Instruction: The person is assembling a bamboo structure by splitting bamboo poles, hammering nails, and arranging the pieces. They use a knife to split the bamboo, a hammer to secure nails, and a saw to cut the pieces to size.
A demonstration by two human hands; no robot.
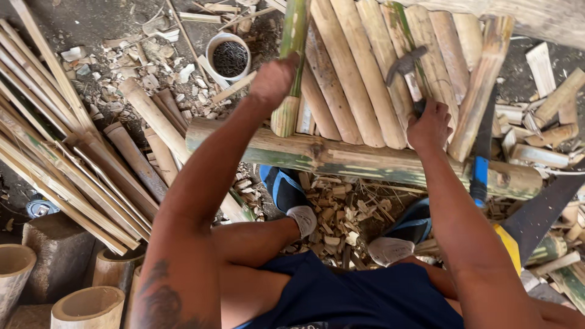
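The green-tinged split bamboo slat (pixel 292 67) lies at the left end of the row of pale bamboo slats (pixel 372 67), across the thick round bamboo pole (pixel 341 158). The left hand (pixel 274 78) is closed around it. The right hand (pixel 429 125) grips the grey steel hammer (pixel 407 64), head resting low on the slats. Nailing seems in hand; I judge a nail from the white cup of dark nails (pixel 229 56) is needed.

Both arms reach forward, the left hand (pixel 274 79) fisted tight, the right hand (pixel 428 125) likewise clenched.
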